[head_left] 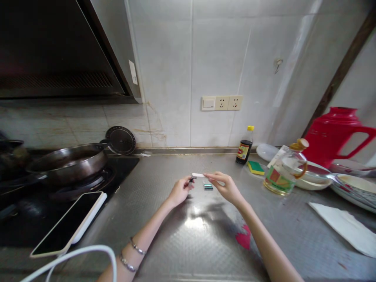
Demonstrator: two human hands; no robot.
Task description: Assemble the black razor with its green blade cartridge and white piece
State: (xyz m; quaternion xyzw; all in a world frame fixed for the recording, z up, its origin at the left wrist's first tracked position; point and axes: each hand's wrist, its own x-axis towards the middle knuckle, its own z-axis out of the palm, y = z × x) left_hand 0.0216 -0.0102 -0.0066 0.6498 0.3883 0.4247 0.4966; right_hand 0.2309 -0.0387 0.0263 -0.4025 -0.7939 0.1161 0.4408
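Over the metal counter, my left hand (pixel 181 191) is closed around a small dark piece with a shiny metal part (pixel 191 179); its exact kind is too small to tell. The fingers of my right hand (pixel 225 187) pinch the right end of a slim white bar (pixel 198 175). The bar's left end meets the small dark piece, and I cannot tell whether they are joined. Between my hands, a pair of small green batteries (pixel 208 187) lies on the counter, seemingly in clear wrapping.
A phone with a white cable (pixel 69 223) rests at the left by a steel pan (pixel 70 162) on the stove. At right stand a soy sauce bottle (pixel 244 149), a sponge (pixel 256 168), an oil jug (pixel 283 176), a red thermos (pixel 330 135) and a white cloth or paper (pixel 343 225).
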